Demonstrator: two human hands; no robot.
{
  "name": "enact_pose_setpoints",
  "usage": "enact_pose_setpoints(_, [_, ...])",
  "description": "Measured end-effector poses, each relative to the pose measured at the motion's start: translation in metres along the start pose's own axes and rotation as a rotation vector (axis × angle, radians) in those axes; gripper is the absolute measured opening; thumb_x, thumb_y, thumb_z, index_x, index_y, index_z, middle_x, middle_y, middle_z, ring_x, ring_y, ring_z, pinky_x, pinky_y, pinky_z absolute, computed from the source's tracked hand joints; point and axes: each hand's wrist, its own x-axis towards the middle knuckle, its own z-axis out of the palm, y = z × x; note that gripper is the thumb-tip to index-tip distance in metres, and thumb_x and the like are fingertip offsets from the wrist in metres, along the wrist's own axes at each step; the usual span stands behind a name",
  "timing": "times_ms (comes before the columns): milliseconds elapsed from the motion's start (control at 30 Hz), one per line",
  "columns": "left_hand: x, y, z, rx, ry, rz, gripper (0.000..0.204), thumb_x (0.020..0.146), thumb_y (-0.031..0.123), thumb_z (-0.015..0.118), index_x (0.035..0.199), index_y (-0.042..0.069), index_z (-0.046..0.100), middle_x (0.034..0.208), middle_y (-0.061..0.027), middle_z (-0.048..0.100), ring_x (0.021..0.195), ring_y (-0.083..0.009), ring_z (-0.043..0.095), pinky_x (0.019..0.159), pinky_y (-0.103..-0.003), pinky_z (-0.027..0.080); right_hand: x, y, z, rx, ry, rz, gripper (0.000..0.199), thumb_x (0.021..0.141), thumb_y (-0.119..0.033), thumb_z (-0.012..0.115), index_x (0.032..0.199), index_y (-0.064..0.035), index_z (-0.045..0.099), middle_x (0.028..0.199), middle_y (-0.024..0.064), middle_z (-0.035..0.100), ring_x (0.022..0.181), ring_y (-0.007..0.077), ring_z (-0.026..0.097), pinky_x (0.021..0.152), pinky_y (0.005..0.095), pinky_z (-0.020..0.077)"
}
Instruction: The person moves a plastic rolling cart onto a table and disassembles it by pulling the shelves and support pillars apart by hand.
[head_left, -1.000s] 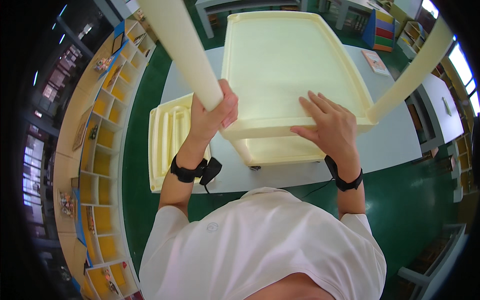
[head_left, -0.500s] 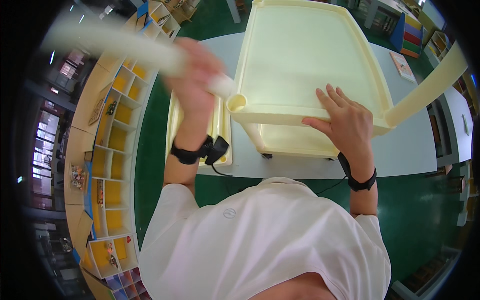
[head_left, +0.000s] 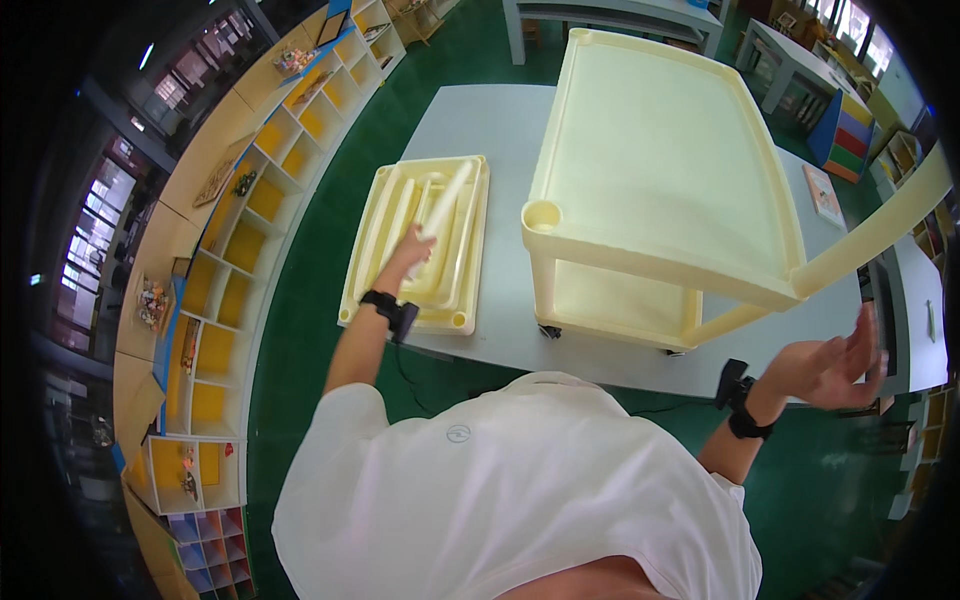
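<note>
My left hand [head_left: 408, 250] is closed around a whitish tube [head_left: 449, 205], which lies slanted over a cream plastic tray [head_left: 474, 270] on the left of the table. Beside it in that tray rest more long pale pieces [head_left: 398, 219]. To the right stands a cream tiered cart [head_left: 660, 170] with a round corner socket [head_left: 543, 216] at its near left. A cream post [head_left: 880, 228] slants outward from the cart's near right corner. Off past the table's near right edge, my right hand [head_left: 832, 362] is raised, fingers stretched out, touching nothing.
Cart and tray share a grey-white table [head_left: 500, 290]; small black casters [head_left: 549, 331] show under the cart. A booklet [head_left: 823, 194] lies at the table's right side. Low shelves with yellow backs [head_left: 243, 245] line the left. More tables [head_left: 620, 12] stand at the back.
My left hand has carried the tube from beside the cart's corner socket leftward and down to the tray. My right hand has left the cart's top and swung out right. The view has shifted.
</note>
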Motion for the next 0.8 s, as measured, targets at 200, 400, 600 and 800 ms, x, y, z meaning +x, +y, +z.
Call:
enact_pose_setpoints(200, [-0.010,0.008,0.035,0.141,0.344,0.221,0.045,0.084,0.022,0.054,0.123,0.005,0.041,0.119,-0.0189,0.046,0.108,-0.0348,0.045,0.093,-0.041,0.037,0.022,0.044,0.003,0.258,-0.267,0.456,0.063,0.081,-0.037,0.059,0.125,-0.0027,0.032,0.113,0.0204,0.052,0.105,0.0304,0.053,0.098,0.0416,0.0339])
enact_pose_setpoints(400, [-0.148,0.228,0.026,-0.078,0.539,1.200,0.038,0.081,0.017,0.054,0.117,0.007,0.048,0.117,-0.0139,0.048,0.114,-0.0298,0.043,0.102,-0.045,0.021,-0.003,0.091,-0.025,0.336,-0.873,0.594,0.028,0.086,-0.029,0.051,0.084,-0.0017,0.058,0.070,0.0097,0.061,0.085,0.0240,0.060,0.097,0.0385,0.0315])
enact_pose_setpoints(600, [-0.202,0.273,0.079,0.588,0.678,1.443,0.043,0.079,0.037,0.056,0.120,0.028,0.051,0.120,0.0064,0.049,0.115,-0.0132,0.044,0.100,-0.063,0.005,-0.014,0.063,-0.012,0.222,-0.616,0.707,0.025,0.087,-0.018,0.047,0.068,-0.0031,0.055,0.059,0.0053,0.056,0.063,0.0160,0.056,0.095,0.0400,0.0320])
enact_pose_setpoints(800, [-0.132,0.264,0.045,0.410,0.439,1.266,0.027,0.081,0.026,0.053,0.107,0.022,0.056,0.113,0.0001,0.050,0.117,-0.0238,0.041,0.099,-0.063,0.010,-0.037,-0.002,0.001,-0.070,-0.797,0.507,0.011,0.072,-0.012,0.067,0.068,-0.0034,0.061,0.066,0.0050,0.059,0.066,0.0203,0.057,0.065,0.0314,0.0453])
